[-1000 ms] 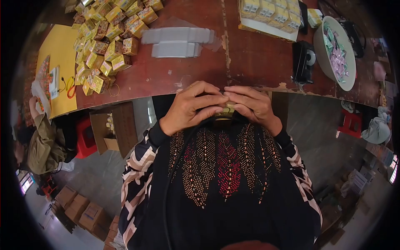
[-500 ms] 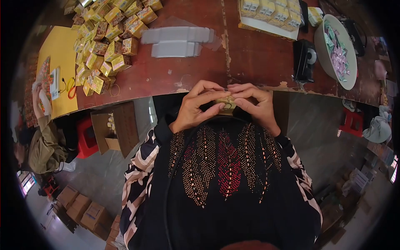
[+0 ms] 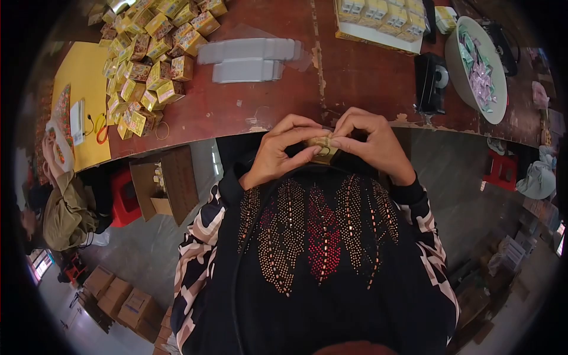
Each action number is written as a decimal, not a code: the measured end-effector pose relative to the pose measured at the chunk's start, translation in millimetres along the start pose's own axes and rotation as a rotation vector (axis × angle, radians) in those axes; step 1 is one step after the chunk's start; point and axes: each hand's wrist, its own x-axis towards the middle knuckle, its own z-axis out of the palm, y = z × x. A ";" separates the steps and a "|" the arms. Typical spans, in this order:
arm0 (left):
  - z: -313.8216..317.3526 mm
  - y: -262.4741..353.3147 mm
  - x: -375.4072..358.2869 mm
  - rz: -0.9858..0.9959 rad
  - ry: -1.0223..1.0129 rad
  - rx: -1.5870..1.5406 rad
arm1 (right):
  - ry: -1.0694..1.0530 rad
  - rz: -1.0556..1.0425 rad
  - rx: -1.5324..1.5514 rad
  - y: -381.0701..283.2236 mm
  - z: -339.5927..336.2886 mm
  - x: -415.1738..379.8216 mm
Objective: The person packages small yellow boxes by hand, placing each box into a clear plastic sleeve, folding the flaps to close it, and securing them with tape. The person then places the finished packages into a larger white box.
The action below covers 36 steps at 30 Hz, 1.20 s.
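Desk (image 3: 248,100): red-brown wooden top, worn and chipped along the near edge, carrying all listed stock.
Heap of yellow cartons (image 3: 148,53): many small printed boxes, loosely piled at the far left of the desk.
White basin (image 3: 473,71): far right, filled with small foil sachets.
Flat grey blanks (image 3: 248,59): two stacks lying beside the heap.
Tape dispenser (image 3: 429,83): black, between the blanks and the basin.
Left hand (image 3: 284,151) and right hand (image 3: 370,142): raised together just off the desk's near edge, close to the chest, fingers of both pinched shut on one small carton (image 3: 321,147).
Small carton: yellow-gold printed card, held between the two sets of fingertips. Judged very light, thin-walled and easily crushed; best taken by its edges and corners with a light pinch, not across the flat faces.
Obscured: most of the carton sits behind the fingers, so its flaps, print and contents cannot be made out. Another person's sleeve (image 3: 65,207) shows at far left, cut off by the lens rim.
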 end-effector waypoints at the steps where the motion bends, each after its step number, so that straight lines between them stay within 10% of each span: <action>1: 0.7 -0.5 -0.1 -0.024 0.007 -0.018 | -0.040 0.083 -0.015 -7.8 -2.8 5.1; 21: 0.9 -15.2 -4.9 -0.254 -0.036 -0.297 | 0.292 -0.564 -0.578 38.5 26.5 -25.5; 25: -3.2 -9.4 7.0 -0.210 -0.035 -0.341 | 0.305 -0.428 -0.384 10.0 6.8 -23.0; 29: -14.4 16.4 25.3 -0.175 0.093 -0.370 | 1.044 -0.031 -0.159 5.6 -92.4 -49.6; 36: -5.9 28.5 46.4 -0.078 0.031 -0.383 | 0.747 0.282 -0.184 86.4 -190.5 -74.0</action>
